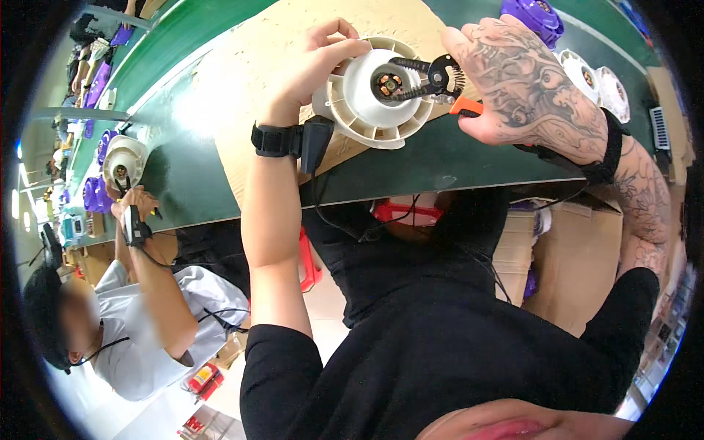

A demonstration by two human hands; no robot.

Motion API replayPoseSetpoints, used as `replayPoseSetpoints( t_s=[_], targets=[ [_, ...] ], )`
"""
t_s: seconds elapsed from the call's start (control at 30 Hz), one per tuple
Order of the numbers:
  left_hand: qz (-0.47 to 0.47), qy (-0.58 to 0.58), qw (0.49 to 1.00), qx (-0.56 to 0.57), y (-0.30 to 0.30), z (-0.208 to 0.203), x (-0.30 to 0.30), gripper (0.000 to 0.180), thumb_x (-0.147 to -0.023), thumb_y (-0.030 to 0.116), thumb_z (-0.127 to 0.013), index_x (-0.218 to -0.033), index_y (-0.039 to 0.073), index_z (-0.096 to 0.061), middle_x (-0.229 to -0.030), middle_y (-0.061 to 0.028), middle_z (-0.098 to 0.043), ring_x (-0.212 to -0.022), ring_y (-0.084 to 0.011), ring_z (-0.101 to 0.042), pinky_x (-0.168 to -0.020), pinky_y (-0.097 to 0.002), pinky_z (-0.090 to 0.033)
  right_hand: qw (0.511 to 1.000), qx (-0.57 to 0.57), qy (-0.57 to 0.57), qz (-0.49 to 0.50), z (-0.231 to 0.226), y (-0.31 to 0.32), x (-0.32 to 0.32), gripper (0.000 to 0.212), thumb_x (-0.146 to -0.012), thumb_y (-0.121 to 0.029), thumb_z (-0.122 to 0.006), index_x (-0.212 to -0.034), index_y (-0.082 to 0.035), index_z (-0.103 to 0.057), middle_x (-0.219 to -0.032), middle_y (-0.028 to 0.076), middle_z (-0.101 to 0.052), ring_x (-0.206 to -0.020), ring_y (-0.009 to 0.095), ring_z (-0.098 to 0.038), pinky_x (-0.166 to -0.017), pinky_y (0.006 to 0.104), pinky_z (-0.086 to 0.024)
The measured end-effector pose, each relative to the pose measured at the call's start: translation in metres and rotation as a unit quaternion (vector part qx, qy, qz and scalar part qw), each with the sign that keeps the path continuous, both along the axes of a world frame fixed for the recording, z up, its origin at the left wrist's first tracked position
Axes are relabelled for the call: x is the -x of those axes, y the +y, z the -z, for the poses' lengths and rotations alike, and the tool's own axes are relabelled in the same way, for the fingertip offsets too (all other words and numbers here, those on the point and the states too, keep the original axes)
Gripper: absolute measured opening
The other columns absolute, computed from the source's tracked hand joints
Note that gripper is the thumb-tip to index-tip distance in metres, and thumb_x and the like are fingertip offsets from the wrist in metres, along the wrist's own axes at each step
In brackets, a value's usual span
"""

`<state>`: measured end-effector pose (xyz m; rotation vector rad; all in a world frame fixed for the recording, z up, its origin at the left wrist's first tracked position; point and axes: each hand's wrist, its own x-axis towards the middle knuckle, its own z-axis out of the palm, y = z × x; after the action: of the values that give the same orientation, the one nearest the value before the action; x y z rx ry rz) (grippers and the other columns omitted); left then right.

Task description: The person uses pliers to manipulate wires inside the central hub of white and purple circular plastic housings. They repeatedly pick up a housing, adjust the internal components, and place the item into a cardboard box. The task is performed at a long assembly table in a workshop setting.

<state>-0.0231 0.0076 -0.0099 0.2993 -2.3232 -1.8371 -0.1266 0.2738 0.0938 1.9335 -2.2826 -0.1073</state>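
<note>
A white round plastic housing (356, 77) with a ribbed outer rim lies on the brown cardboard sheet (238, 110) in front of me. Deep in its central opening sit coppery metal parts (386, 86). My left hand (312, 62) grips the rim at the housing's left side, thumb on top. In my right hand (528, 88) are wire-stripper pliers (440, 75) with a black toothed head and an orange handle. Their spread jaws reach over the opening, around the coppery parts; whether they touch them I cannot tell. The palm hides most of the handles.
Beyond my right hand stand a purple housing (539, 20) and white round parts (581, 75) on the green table (447, 167). To the left, a co-worker's hands (136, 202) hold a tool at another white housing (123, 160). Cardboard boxes (576, 257) stand below the table's edge.
</note>
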Motion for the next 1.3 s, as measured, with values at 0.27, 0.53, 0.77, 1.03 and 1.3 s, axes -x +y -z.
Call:
replayPoseSetpoints(
  t_s=[0.27,0.53,0.77,1.03,1.3],
  targets=[
    [-0.039,0.024,0.999,-0.010,0.008,0.000,-0.004,0.016,-0.090,0.022,-0.074,-0.091,0.011,-0.064,-0.081,-0.0048,-0.069,-0.073,-0.0087,-0.062,-0.067,-0.0236,-0.048,0.993,-0.015,0.100,-0.066,-0.028,-0.012,-0.018,0.049,-0.070,-0.034,-0.073,-0.102,0.001,-0.059,-0.087,0.016,-0.060,-0.083,0.033,-0.060,-0.078,0.0440,-0.047],
    [-0.058,0.034,0.998,0.003,0.010,-0.001,-0.001,0.029,-0.085,0.030,-0.075,-0.098,0.006,-0.065,-0.087,-0.0128,-0.072,-0.079,-0.0169,-0.070,-0.070,-0.0304,-0.055,0.993,-0.030,0.099,-0.053,-0.039,-0.020,-0.023,0.045,-0.070,-0.034,-0.073,-0.096,0.000,-0.061,-0.082,0.017,-0.061,-0.077,0.034,-0.061,-0.074,0.0447,-0.047],
    [-0.081,0.047,0.995,0.018,0.006,0.006,0.001,0.033,-0.086,0.034,-0.075,-0.100,0.006,-0.066,-0.088,-0.0122,-0.073,-0.080,-0.0173,-0.070,-0.071,-0.0316,-0.055,0.994,-0.038,0.087,-0.045,-0.042,-0.022,-0.024,0.042,-0.069,-0.035,-0.072,-0.090,0.000,-0.062,-0.078,0.018,-0.062,-0.072,0.035,-0.062,-0.070,0.0454,-0.048],
    [-0.079,0.074,0.994,0.008,0.013,-0.001,-0.001,0.022,-0.089,0.024,-0.077,-0.096,0.006,-0.065,-0.084,-0.0075,-0.070,-0.074,-0.0117,-0.066,-0.066,-0.0262,-0.052,0.996,-0.047,0.072,-0.030,-0.050,-0.025,-0.023,0.039,-0.069,-0.036,-0.072,-0.083,0.000,-0.064,-0.072,0.019,-0.062,-0.067,0.037,-0.063,-0.066,0.0461,-0.048],
    [-0.110,0.194,0.962,-0.156,-0.001,-0.003,-0.003,0.060,-0.092,0.041,-0.073,-0.133,0.003,-0.051,-0.118,-0.0119,-0.061,-0.110,-0.0172,-0.061,-0.090,-0.0318,-0.051,0.999,-0.032,0.018,0.012,-0.058,-0.034,-0.007,0.037,-0.068,-0.036,-0.071,-0.076,-0.001,-0.066,-0.067,0.020,-0.063,-0.061,0.038,-0.064,-0.062,0.0468,-0.049]
  ],
)
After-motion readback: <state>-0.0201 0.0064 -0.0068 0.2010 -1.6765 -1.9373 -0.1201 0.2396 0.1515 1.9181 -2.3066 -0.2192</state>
